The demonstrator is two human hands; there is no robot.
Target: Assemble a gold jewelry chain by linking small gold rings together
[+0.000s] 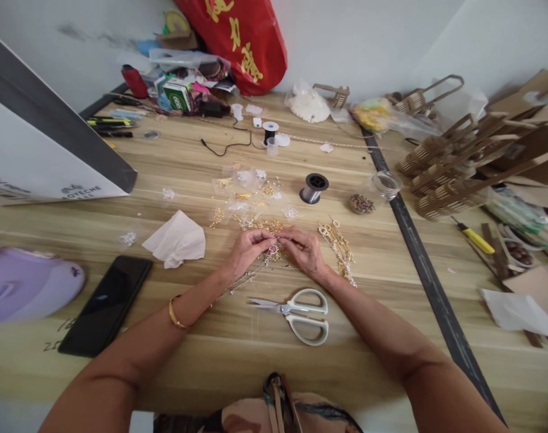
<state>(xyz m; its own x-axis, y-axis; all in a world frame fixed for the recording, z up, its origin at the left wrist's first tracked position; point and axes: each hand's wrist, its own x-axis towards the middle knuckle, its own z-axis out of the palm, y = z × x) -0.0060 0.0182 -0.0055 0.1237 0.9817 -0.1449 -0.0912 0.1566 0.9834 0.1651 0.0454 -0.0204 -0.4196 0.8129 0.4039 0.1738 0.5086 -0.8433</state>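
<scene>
Close to the near edge of the wooden surface (238, 355) lie pale-handled scissors (301, 313), with a dark phone (105, 304) toward the near left corner. Just beyond the scissors, about mid-surface, the left hand (246, 249) and right hand (304, 249) meet fingertip to fingertip. Both sets of fingers are pinched narrow on the end of a silver bead chain (249, 275), which trails back toward the near edge beside the left wrist. A crumpled tissue (177, 240) lies left of the hands, and a heap of gold chains (339, 245) lies just to their right. Farther on stands a thread spool (313, 187), and a red bag (244, 42) sits at the far edge.
</scene>
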